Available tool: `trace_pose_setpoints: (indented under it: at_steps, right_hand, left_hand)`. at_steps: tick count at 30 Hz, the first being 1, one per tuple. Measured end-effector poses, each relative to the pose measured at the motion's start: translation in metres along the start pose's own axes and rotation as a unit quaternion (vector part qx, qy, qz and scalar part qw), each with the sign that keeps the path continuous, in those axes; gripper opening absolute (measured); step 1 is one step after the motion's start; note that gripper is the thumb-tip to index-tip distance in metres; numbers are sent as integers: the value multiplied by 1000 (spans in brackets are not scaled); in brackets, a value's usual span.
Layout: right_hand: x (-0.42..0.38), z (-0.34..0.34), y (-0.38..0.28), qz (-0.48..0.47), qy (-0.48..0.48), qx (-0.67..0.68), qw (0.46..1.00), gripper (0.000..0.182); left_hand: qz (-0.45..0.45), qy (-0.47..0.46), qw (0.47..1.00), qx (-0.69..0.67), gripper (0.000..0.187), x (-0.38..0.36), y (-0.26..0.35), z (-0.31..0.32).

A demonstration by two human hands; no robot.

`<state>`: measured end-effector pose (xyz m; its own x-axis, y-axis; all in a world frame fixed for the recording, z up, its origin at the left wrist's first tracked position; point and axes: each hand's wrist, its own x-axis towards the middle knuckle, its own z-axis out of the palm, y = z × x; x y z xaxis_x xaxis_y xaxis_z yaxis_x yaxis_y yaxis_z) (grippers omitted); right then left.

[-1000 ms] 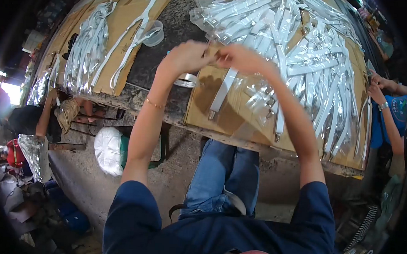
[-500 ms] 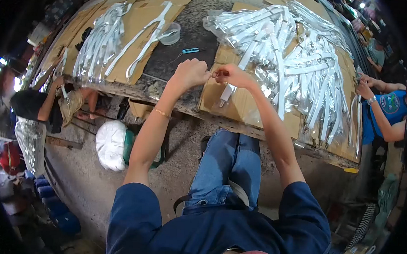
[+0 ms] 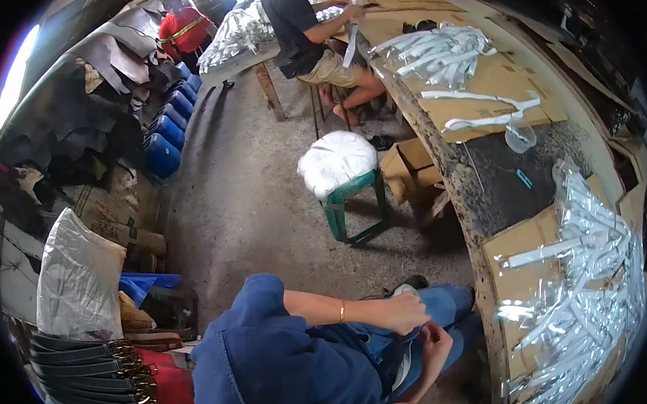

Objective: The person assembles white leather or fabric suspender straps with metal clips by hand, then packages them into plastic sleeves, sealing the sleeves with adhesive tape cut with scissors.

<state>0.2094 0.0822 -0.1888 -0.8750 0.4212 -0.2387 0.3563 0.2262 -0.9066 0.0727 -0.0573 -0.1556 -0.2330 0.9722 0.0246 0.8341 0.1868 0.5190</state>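
My left hand (image 3: 405, 312), with a thin bracelet (image 3: 342, 312) on its wrist, is closed above my jeans. Close beside it is my right hand (image 3: 435, 344), its fingers bent together in a pinch. Anything between the fingers is too small or hidden to make out. To the right of both hands lies a heap of white straps (image 3: 587, 278) in clear plastic on the cardboard-covered table (image 3: 490, 263). A small blue tool (image 3: 524, 179) and a clear plastic cup (image 3: 520, 135) rest on the dark tabletop, near loose white straps (image 3: 486, 122).
A green stool (image 3: 352, 214) with a white padded cover (image 3: 337, 163) stands on the floor ahead. Beyond it a person in black (image 3: 295, 31) sits holding a white strap. Blue containers (image 3: 163, 155) line the left, and dark belts (image 3: 78, 372) are stacked at lower left.
My view has swung left, away from the table. My hands have come down from over the table edge to above my lap, still close together and closed.
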Motion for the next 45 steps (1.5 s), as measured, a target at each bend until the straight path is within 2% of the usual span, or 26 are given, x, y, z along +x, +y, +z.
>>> trace_pose_setpoints:
  at_steps: [2,4,5,6,7,8,9,11,13,16,18,20,22,24,26,33,35,37,45]
  right_hand:
    - [-22,4,10,45,31,8,999,10]
    - [-31,2,27,-38,18,-66,997,7]
    - [-29,7,28,-55,42,-23,997,22]
    - [-33,5,33,-79,63,-107,989,22]
    - [-33,12,45,-42,55,-38,997,22]
    - [-40,11,23,13,61,-30,998,20]
    - [-47,13,14,53,67,83,993,18]
    - [-61,17,14,93,106,142,980,16]
    - [-74,17,18,122,157,178,964,15]
    - [-73,5,12,174,144,163,960,15]
    - [-71,6,21,129,152,126,972,15]
    - [-60,1,29,116,172,136,969,15]
    - [-44,-8,40,76,225,246,940,15]
    - [-29,-23,38,65,252,255,931,14]
    - [-18,-31,45,53,277,265,922,13]
    - [-10,-23,65,142,312,160,926,11]
    - [-9,-24,63,141,326,148,923,11]
    - [-7,-25,62,136,339,138,921,12]
    - [-3,-35,61,120,320,86,936,12]
  left_hand:
    - [-1,25,1000,4,17,-14,13,10]
    - [-47,-80,995,24,18,-11,22,12]
    - [-53,-151,986,46,19,-7,27,11]
    - [-64,-166,984,33,24,-7,27,10]
    - [-92,-219,971,0,28,-1,33,-10]
    - [-99,-244,964,-30,28,2,29,-12]
    - [-104,-243,964,-26,27,3,20,3]
    - [-109,-265,957,-41,27,9,24,0]
    - [-87,-228,967,-73,30,4,26,3]
    - [-55,-257,963,-51,29,11,31,6]
    - [-74,-277,957,-40,27,20,32,6]
    - [-22,-227,974,-1,26,36,28,8]
    - [0,-200,978,59,26,63,32,3]
    - [-3,-162,979,126,23,88,46,-5]
    - [14,-142,981,130,23,105,39,9]
    - [27,-117,984,135,21,112,16,57]
    - [25,-122,981,151,20,112,17,62]
    - [56,-57,989,126,20,113,13,67]
    - [49,-87,985,144,19,119,12,71]
